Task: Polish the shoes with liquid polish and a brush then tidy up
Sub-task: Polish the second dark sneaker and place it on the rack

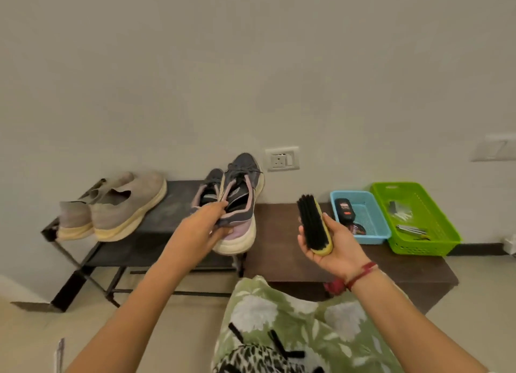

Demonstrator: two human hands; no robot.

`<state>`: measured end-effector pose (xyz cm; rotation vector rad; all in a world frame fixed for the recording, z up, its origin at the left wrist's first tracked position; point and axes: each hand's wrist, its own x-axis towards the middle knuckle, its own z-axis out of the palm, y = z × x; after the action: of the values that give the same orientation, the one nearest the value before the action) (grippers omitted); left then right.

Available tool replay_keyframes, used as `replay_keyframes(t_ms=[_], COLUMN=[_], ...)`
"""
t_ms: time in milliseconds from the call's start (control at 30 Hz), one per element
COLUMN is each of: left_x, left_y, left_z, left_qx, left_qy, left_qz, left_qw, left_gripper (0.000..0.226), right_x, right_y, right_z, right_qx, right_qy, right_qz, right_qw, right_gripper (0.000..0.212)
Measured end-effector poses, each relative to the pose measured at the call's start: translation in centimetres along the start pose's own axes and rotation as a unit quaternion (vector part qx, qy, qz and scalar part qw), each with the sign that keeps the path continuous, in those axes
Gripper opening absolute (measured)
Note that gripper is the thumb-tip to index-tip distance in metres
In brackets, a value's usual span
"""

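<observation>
My left hand (208,227) pinches a pair of dark grey and pink sneakers (240,205) together at their heel openings, holding them over the right end of the black metal shoe rack (156,221). Their toes point up toward the wall. My right hand (332,247) grips a shoe brush (314,223) with black bristles and a yellow wooden back, held upright above the brown bench (279,238). A black liquid polish bottle (344,206) lies in the small blue basket (375,234) at the right.
A pair of beige slip-on shoes (117,207) sits on the rack's left side. A green basket (444,241) with small tools stands right of the blue one. A wall socket (282,158) is behind the sneakers. My knee in green floral cloth (293,322) fills the foreground.
</observation>
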<state>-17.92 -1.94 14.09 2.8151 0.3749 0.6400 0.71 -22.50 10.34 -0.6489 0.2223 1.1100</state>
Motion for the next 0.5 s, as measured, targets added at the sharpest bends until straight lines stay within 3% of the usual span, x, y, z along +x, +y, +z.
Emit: replay_keyframes(t_ms=[233, 500], left_x=[0.5, 1.5], left_y=[-6.6, -14.6], left_z=[-7.3, -3.6], left_qx=[0.072, 0.130], left_qy=[0.023, -0.056], left_qz=[-0.044, -0.108], left_qw=[0.996, 0.984], left_gripper=[0.033, 0.024], right_x=[2.3, 5.2], right_y=[4.2, 5.9], right_z=[6.4, 7.1], right_qx=[-0.020, -0.060], right_qy=[-0.064, -0.040], right_qz=[0.048, 0.085], right_qw=[0.997, 0.994], right_gripper=[0.036, 0.039])
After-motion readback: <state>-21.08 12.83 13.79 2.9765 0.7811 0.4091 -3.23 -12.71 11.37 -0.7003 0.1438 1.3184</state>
